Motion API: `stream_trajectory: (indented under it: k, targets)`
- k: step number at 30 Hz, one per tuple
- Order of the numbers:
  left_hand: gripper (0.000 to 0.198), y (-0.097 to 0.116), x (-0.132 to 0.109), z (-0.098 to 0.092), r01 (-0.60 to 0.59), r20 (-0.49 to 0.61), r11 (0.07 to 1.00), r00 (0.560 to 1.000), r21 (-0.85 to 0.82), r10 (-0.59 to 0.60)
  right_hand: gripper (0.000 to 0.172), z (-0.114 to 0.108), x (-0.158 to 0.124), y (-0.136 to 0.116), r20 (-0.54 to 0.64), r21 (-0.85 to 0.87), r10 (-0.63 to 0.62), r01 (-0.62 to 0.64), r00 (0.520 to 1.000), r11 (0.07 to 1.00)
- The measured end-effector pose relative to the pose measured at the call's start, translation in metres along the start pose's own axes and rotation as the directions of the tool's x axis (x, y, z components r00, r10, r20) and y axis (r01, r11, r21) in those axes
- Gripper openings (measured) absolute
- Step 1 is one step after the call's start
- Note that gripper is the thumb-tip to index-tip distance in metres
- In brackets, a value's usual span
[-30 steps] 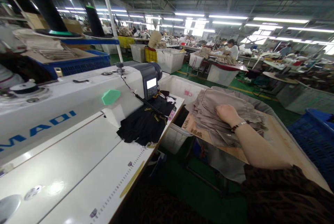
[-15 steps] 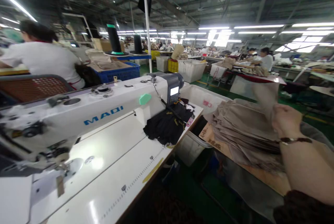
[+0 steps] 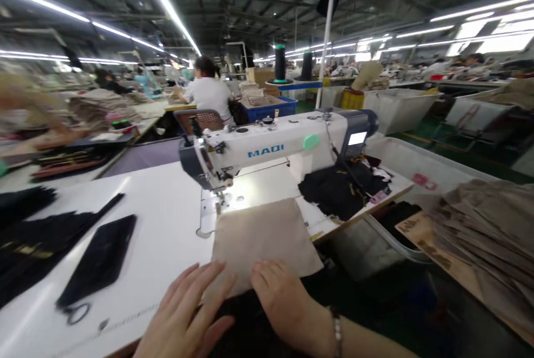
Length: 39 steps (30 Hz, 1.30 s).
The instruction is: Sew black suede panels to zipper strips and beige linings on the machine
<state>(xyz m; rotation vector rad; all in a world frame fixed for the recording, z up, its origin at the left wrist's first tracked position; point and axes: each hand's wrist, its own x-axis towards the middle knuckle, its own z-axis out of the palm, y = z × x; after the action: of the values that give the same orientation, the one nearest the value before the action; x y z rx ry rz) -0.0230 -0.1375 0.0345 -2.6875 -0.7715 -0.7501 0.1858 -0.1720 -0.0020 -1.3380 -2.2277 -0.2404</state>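
A beige cloth piece (image 3: 261,235) lies at the front of the sewing machine (image 3: 267,149), its far edge close to the needle area. My left hand (image 3: 189,305) rests at the cloth's near left corner, fingers apart and stretched forward, slightly blurred. At the near edge, my right hand (image 3: 283,299) has its fingers pressed together on the cloth, with a bead bracelet at the wrist. Further right, a stack of similar cloth pieces (image 3: 488,230) lies on a brown board.
A phone (image 3: 100,258) and black fabric pieces (image 3: 37,241) lie on the left of the white table (image 3: 162,224). Dark zipper pieces (image 3: 334,188) sit under the machine's right end. White bins (image 3: 400,158) stand right. A person in white (image 3: 208,91) sits beyond.
The view has swung left. My right hand has moved from the cloth stack to the machine's front, where a beige piece now lies. My left hand has come into view.
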Motion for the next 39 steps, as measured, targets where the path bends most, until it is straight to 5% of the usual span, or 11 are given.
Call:
stream_trajectory:
  k: [4,8,17,22,30,35,39]
  targets:
    - [0.026,-0.002,0.000,0.019,0.057,0.127,0.998,0.990,-0.028,-0.053,0.025,0.026,0.001,-0.013,0.044,0.045,0.029,-0.031,0.999,0.999]
    - [0.024,-0.014,-0.007,0.031,0.250,0.201,0.957,0.955,-0.148,-0.218,0.024,0.016,0.006,0.000,0.067,0.094,0.009,-0.016,0.998,0.995]
    - [0.016,-0.026,0.004,0.032,0.354,0.302,0.902,0.912,-0.246,-0.276,0.019,-0.001,0.018,0.039,0.204,0.299,0.090,-0.149,0.975,0.942]
    - [0.020,-0.031,0.012,0.038,0.416,0.308,0.866,0.892,-0.278,-0.329,0.020,-0.016,0.032,0.046,0.390,0.301,0.177,-0.307,0.904,0.903]
    - [0.014,-0.041,0.014,0.033,0.667,0.440,0.672,0.734,-0.323,-0.517,0.020,-0.037,0.024,0.108,0.609,0.356,0.246,-0.537,0.754,0.765]
    - [0.010,-0.039,0.013,0.035,0.717,0.420,0.639,0.689,-0.278,-0.590,0.021,-0.033,0.017,0.122,0.579,0.384,0.246,-0.526,0.777,0.759]
    - [0.013,-0.036,0.008,0.037,0.688,0.344,0.660,0.724,-0.302,-0.597,0.020,-0.028,0.008,0.120,0.485,0.384,0.177,-0.390,0.856,0.837]
